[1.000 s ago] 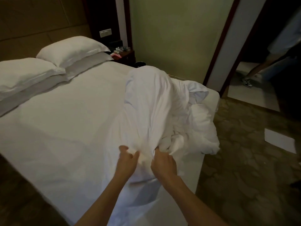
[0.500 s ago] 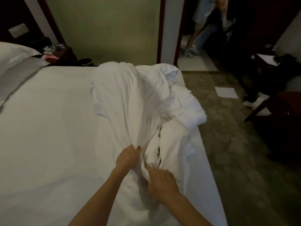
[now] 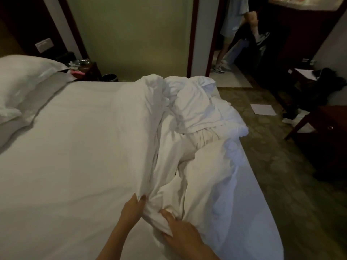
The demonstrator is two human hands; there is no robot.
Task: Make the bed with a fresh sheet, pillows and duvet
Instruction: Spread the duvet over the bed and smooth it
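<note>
Here both hands, left (image 3: 132, 208) and right (image 3: 180, 231), grip the near end of the bunched duvet (image 3: 189, 132).

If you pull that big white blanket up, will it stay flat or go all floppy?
Probably floppy: the duvet lies bunched in soft folds and creases on the bed. It likely sags and drags rather than lifting flat, since the left hand and right hand grip just one gathered end. It looks puffy, so perhaps light for its size.
</note>
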